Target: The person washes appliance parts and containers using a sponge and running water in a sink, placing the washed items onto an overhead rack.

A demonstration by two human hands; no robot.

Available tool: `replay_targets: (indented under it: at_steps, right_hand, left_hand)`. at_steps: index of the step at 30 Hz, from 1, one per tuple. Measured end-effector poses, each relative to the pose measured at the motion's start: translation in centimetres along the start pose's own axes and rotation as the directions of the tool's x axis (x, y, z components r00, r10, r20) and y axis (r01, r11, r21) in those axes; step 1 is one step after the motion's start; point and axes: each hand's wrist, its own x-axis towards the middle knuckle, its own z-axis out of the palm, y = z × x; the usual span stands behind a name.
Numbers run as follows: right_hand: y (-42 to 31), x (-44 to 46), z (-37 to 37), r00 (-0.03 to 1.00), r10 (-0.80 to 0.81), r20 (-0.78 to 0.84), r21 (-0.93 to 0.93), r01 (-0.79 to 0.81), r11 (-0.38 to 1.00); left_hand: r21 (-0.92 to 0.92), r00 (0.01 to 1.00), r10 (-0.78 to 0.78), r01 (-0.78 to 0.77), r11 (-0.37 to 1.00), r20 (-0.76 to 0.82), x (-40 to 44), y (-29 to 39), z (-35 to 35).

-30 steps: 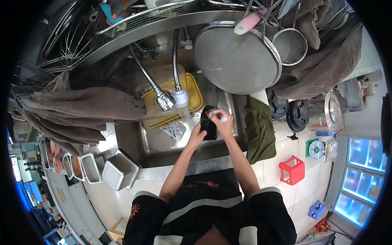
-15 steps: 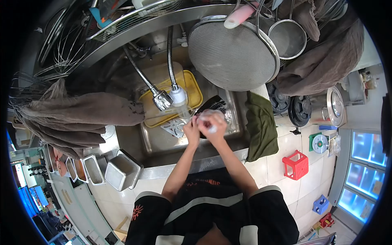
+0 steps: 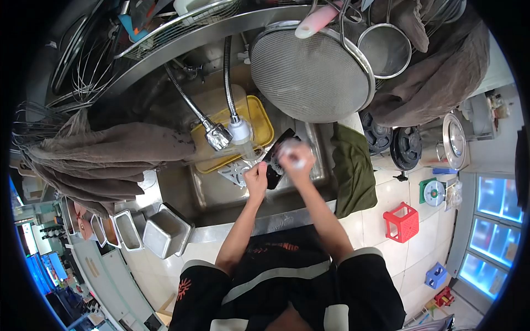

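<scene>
Over the sink, my left hand grips the near left edge of a flat black panel, thumb on top. White suds streak the panel's dark surface, which lies tilted across the basin. My right hand is smeared by motion over the panel's right part. Its fingers curl round something whitish that is too blurred to name. A faucet with a white head hangs just beyond my left hand, and a metal faucet head is beside it. A yellow tray lies under them in the sink.
A large mesh strainer overhangs the sink's far right. An olive cloth drapes over the right edge, a grey-brown cloth over the left. Metal pans stand at the left, and a red stool is on the floor.
My right hand has moved right, away from my left hand, which has shifted slightly left and down. More of the black panel shows between them.
</scene>
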Motion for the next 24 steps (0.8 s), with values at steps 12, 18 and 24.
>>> replay_targets:
  at_steps: [12,18,24]
  right_hand:
    - [-2.6,-1.8,0.8,0.980,-0.179,0.090,-0.012,0.181,0.983]
    - [0.5,1.0,0.0,0.883,0.427,-0.194,0.004,-0.434,0.901]
    - [-4.0,-3.7,1.2,0.947,-0.117,0.299,0.004,0.122,0.993]
  left_hand:
    - [-0.303,0.933,-0.335,0.359,0.883,0.132,1.9,-1.7,-0.2]
    - [-0.657,0.804,-0.588,0.491,0.572,0.089,1.1,2.6,-0.1]
    - [-0.608,0.721,-0.672,0.613,0.504,0.171,1.8,-1.6,-0.5]
